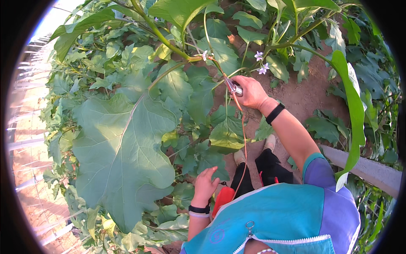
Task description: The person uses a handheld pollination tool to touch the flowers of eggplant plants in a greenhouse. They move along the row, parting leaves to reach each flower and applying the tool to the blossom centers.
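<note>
My right hand (pixel 252 92) grips a small silver metal hand tool (pixel 234 87) among the eggplant stems. A thin orange tube (pixel 244 133) runs along the tool and hangs down towards my waist. Just beyond the tool's tip is a pale eggplant flower (pixel 204 55) on a stem. Two purple eggplant flowers (pixel 260 63) hang above my right hand. Low in the view, my left hand (pixel 205 184) is empty, its fingers loosely spread and the thumb apart. Beside it a red container (pixel 223 200) is partly hidden by my jacket.
A broad eggplant leaf (pixel 123 146) fills the left side near my left hand. A curled leaf (pixel 352 117) hangs beside my right arm. Bare soil (pixel 307 98) shows between the plants. A pale beam (pixel 361 166) lies at the right, and whitish strips (pixel 27 143) line the left.
</note>
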`<state>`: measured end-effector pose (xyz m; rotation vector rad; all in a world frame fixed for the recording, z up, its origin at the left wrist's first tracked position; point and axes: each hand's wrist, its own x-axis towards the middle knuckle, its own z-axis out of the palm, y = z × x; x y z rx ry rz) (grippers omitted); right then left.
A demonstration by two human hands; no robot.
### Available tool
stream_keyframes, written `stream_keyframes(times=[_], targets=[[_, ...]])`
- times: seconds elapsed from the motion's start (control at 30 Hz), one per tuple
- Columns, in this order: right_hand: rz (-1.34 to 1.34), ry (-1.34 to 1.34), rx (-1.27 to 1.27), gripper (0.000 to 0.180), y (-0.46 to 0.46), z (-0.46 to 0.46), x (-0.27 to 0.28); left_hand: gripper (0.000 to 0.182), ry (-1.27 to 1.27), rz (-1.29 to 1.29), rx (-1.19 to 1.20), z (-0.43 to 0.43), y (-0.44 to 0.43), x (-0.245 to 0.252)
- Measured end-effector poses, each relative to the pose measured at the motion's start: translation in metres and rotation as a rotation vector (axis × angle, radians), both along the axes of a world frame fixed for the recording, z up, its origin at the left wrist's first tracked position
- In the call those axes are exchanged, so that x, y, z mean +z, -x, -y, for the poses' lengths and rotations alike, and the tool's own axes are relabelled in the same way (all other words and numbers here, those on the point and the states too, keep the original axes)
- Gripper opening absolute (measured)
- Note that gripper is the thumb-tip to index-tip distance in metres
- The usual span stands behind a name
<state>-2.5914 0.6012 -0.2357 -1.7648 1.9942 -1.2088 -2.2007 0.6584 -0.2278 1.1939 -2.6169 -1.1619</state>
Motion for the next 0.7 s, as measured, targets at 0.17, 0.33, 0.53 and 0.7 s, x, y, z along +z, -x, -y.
stream_keyframes(times=[0.17,0.33,0.53,0.7], targets=[[0.006,0.036,-0.033,0.05,-0.008,-0.052,-0.017,0.047,-0.004,-0.009,-0.078,0.004,0.036,-0.009],[0.362,-0.082,-0.253,0.062,-0.029,-0.144,-0.049,0.047,0.01,-0.052,-0.145,0.012,0.065,-0.017],[0.67,-0.179,-0.409,0.063,-0.025,-0.202,-0.062,0.047,-0.013,-0.177,-0.105,0.024,0.107,-0.043],[0.578,0.087,-0.441,0.061,-0.017,-0.21,-0.055,0.046,-0.012,-0.284,-0.126,0.033,0.142,-0.062]])
